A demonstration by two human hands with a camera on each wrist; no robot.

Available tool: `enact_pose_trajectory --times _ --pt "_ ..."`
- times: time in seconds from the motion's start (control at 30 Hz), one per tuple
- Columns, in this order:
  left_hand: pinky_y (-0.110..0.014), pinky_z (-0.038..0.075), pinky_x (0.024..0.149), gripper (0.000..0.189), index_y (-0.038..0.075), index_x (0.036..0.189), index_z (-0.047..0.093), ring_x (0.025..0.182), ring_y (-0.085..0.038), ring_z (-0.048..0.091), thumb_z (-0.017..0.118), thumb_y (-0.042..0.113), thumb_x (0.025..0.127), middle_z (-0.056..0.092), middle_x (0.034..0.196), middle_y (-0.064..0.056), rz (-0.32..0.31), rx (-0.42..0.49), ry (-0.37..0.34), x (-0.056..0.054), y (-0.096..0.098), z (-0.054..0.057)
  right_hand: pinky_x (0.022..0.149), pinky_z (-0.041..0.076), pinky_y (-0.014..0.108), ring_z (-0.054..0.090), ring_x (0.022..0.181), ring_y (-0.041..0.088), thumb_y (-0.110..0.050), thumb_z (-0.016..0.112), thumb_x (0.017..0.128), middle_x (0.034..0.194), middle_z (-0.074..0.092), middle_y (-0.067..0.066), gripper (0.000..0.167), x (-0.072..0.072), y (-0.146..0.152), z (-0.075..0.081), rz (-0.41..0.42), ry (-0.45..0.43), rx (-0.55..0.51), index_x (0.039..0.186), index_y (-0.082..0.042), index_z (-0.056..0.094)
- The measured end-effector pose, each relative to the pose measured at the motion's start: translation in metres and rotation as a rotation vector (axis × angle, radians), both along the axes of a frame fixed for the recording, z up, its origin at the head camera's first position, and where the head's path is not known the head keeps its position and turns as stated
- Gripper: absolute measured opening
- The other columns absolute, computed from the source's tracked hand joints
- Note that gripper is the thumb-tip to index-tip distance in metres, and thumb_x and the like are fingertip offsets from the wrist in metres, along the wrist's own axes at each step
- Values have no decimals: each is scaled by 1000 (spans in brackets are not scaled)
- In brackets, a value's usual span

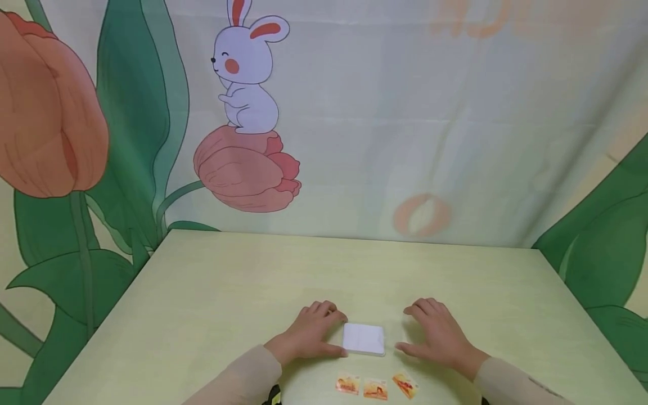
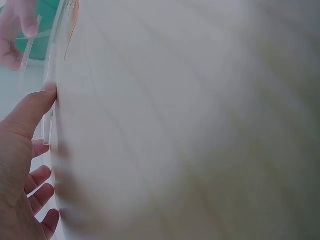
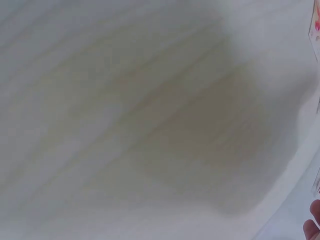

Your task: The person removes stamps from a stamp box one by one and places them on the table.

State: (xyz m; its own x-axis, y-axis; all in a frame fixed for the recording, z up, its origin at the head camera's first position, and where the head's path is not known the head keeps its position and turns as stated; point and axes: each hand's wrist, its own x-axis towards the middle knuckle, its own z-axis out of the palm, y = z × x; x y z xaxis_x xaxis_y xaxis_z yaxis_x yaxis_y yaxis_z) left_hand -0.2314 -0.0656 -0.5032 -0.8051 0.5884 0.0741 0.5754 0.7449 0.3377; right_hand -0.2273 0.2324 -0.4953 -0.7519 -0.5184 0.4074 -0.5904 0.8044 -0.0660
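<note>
My left hand holds a flat white rectangular case at its left end, thumb on the near edge and index finger at the far one. In the left wrist view its thumb touches the clear plastic side. Just right of the case is my right hand, thumb and fingers apart. A thin clear plastic piece, like a lid, shows between them in the left wrist view; it is barely visible from above. On the near side lie three small orange picture cards.
The pale yellow table spreads around the hands. Behind it hangs a cloth backdrop printed with a rabbit, tulips and leaves. The right wrist view shows mostly shadowed tabletop, with a card's edge at the upper right.
</note>
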Motion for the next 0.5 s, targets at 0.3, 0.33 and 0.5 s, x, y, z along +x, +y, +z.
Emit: enact_pose_trajectory --times 0.3,0.33,0.5 --pt "-42 36 93 60 23 127 52 111 -19 42 69 55 79 46 122 -1 -4 -1 -23 1 -2 -2 83 43 40 52 92 17 -57 75 68 95 56 -2 59 -1 -12 3 102 76 33 102 -10 64" --pt "-42 36 93 60 23 127 52 111 -19 42 69 55 79 46 122 -1 -2 -5 -19 1 -3 -1 83 43 39 52 92 17 -57 75 68 96 56 -2 59 -2 -14 4 110 79 31 102 -10 64" --pt "-41 36 93 59 23 126 53 110 -19 42 69 54 79 46 122 -1 5 -11 -7 1 -4 0 84 43 39 52 93 16 -56 77 65 97 57 -3 61 -4 -25 8 142 83 30 103 -10 64"
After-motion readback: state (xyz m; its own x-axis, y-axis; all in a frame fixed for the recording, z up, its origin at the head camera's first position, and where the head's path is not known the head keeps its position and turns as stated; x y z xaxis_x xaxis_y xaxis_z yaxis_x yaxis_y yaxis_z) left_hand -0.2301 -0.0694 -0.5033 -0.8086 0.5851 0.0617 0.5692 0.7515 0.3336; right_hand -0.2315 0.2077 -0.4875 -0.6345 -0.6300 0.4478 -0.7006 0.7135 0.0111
